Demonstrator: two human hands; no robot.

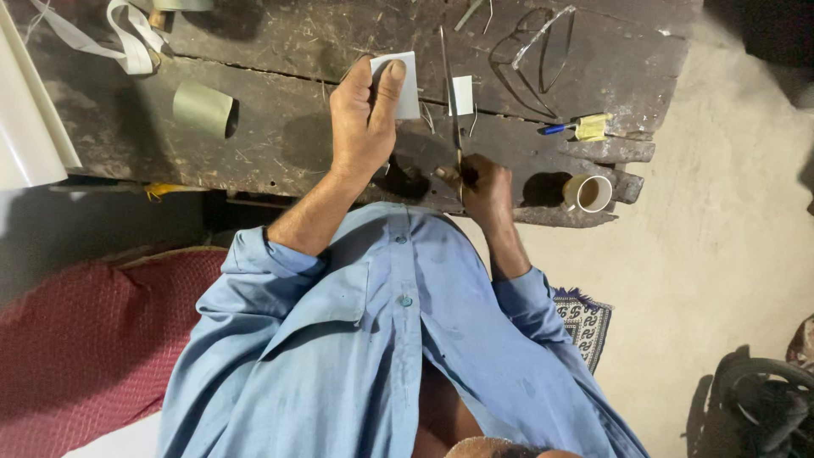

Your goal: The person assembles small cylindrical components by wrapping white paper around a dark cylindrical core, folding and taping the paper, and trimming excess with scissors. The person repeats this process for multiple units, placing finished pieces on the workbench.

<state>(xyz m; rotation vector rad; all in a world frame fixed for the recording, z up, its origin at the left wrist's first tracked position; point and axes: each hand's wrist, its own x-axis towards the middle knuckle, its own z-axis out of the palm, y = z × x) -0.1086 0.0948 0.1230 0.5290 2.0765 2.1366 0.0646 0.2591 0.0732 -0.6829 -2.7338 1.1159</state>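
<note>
Small pale rectangular sheet piece (pixel 400 83): flat on the dark worn wooden table (pixel 280 127), pinned under the left hand (pixel 363 119), fingers spread; thin, light, probably springy with sharp edges; grip by the rim. Right hand (pixel 485 188): closed around long thin metal shears (pixel 451 93).

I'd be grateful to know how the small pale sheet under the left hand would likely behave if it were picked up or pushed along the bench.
The pale sheet looks thin and flat, so probably light and somewhat bendy. The left hand pins it to the rough wooden bench, whose grain may snag it when pushed. Lying flat, it should not roll.
</note>
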